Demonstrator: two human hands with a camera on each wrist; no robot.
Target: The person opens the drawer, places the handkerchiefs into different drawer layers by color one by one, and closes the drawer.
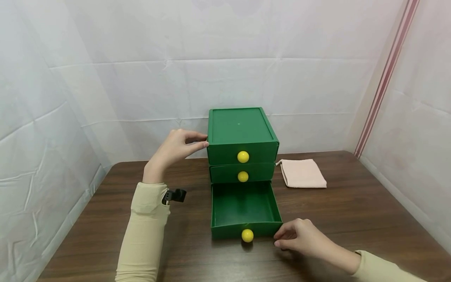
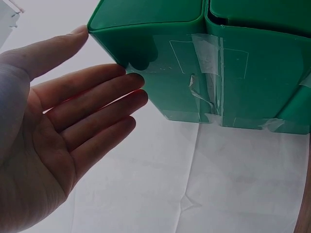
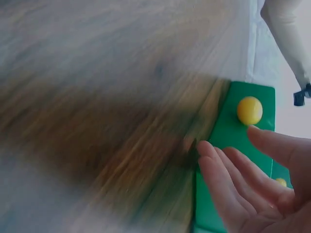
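White sheeting hangs on three sides of a dark wooden tabletop (image 1: pixel 352 219), and I see a green drawer unit (image 1: pixel 241 135) standing at its middle, toward the back. My left hand (image 1: pixel 175 149) lies with straight fingers (image 2: pixel 104 90) against the unit's upper left edge, bracing it without gripping. My right hand (image 1: pixel 297 237) sits low at the front right corner of the bottom drawer (image 1: pixel 244 209), fingers loose and just touching the front panel beside its yellow knob (image 1: pixel 247 235); nothing is pinched.

I judge I am at the drawer-handling step: the bottom drawer stands pulled well out and shows nothing inside, while the two drawers above it are shut. Any next move on it calls for a straight push or pull along its runners, with the left hand steadying the unit so it does not slide.

The drawer's long axis runs from the back wall toward me, knob end facing me. A folded pink cloth (image 1: pixel 303 173) lies apart to the right.
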